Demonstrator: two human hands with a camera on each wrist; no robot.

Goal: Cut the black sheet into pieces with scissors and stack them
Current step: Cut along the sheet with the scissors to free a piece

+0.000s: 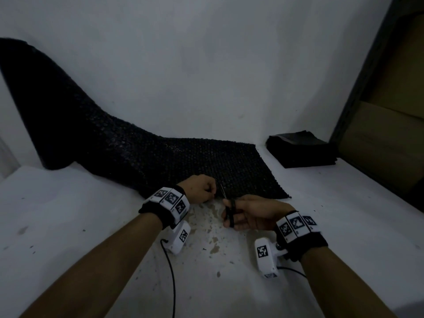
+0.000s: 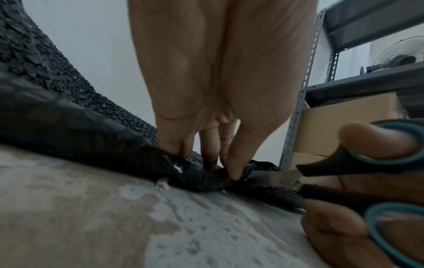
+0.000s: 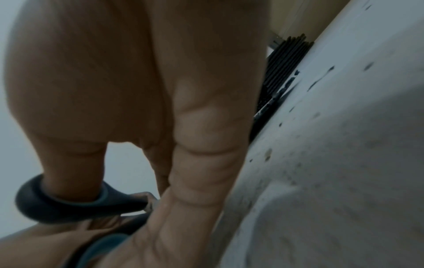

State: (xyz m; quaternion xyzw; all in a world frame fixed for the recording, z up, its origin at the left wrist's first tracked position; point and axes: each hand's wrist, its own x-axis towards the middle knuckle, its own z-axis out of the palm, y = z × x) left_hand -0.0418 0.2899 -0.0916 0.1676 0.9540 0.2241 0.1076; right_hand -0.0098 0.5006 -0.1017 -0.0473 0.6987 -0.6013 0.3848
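The left hand (image 1: pixel 202 188) pinches the near edge of the black sheet (image 1: pixel 142 154), bunching it under thumb and fingertips (image 2: pixel 234 174) against the floor. Just beside it, the right hand (image 1: pixel 254 214) holds the scissors (image 1: pixel 228 208) with thumb and fingers through the loops, the blades slightly parted and pointed at the sheet's edge right of the pinch. The sheet runs flat from the hands toward the wall (image 1: pixel 206 65), then climbs away to the left. A stack (image 1: pixel 300 149) of cut black pieces sits well apart on the right, by a metal shelf (image 2: pixel 305 101) holding cardboard boxes (image 2: pixel 344 125). The sheet is bubbly and glossy; the scissor handles are black with teal lining; the floor (image 1: pixel 321 203) is pale, stained and speckled.
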